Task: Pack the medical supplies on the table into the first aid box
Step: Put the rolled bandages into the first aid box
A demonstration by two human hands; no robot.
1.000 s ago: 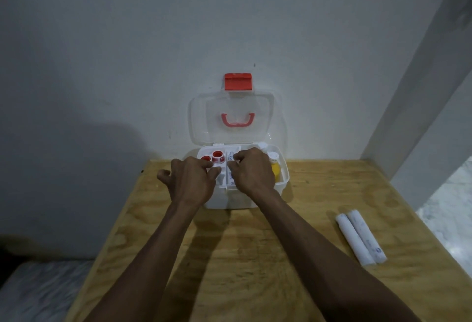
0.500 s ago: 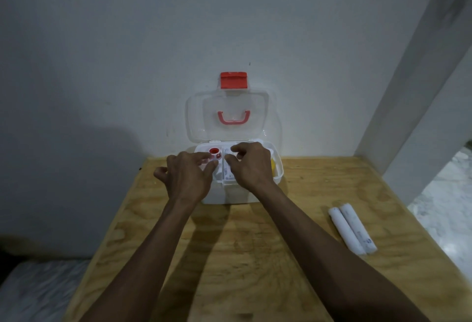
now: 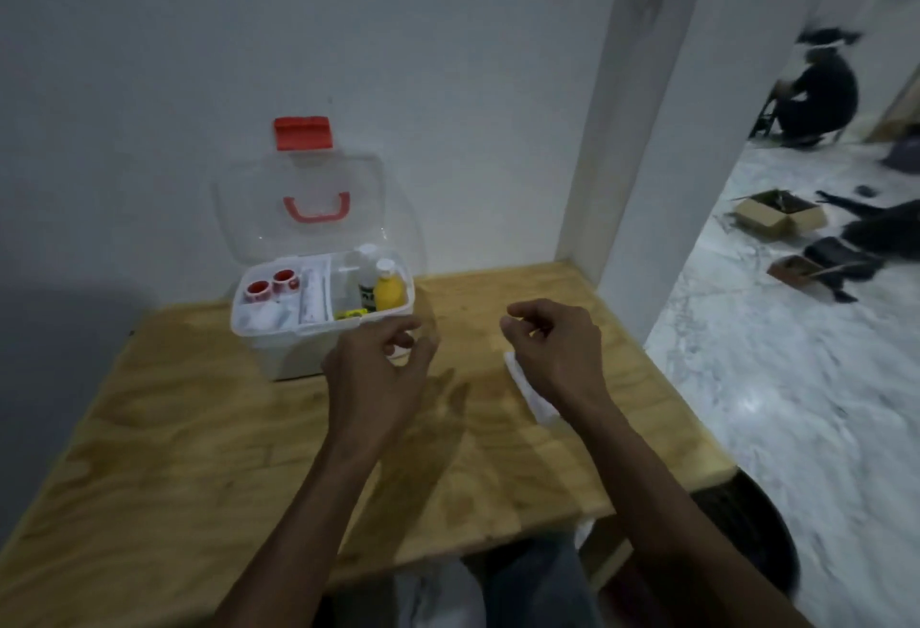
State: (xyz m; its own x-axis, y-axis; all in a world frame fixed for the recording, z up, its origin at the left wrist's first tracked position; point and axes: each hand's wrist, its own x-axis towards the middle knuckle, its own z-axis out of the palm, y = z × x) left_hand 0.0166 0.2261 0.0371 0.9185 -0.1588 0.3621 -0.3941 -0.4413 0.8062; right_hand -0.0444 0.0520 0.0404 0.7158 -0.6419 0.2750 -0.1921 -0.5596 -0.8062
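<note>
The white first aid box (image 3: 293, 346) stands open at the back of the wooden table (image 3: 199, 453), its clear lid (image 3: 303, 209) with a red latch leaning on the wall. Inside it are two red-capped items (image 3: 271, 284), white packets (image 3: 313, 296), a clear bottle and a yellow bottle (image 3: 389, 291). My left hand (image 3: 378, 368) hovers just right of the box's front corner, fingers curled apart, holding nothing. My right hand (image 3: 552, 353) hangs loosely curled over the white rolls (image 3: 530, 391), which it mostly hides; whether it touches them I cannot tell.
A white wall stands behind the table and a white pillar (image 3: 647, 154) at its back right corner. Beyond the table's right edge is a marble floor (image 3: 796, 403) with cardboard boxes (image 3: 776, 214) and a person in dark clothes (image 3: 816, 89) far off.
Both hands have left the box and moved right and toward me. My head has turned right, so the box now sits further left and the floor shows.
</note>
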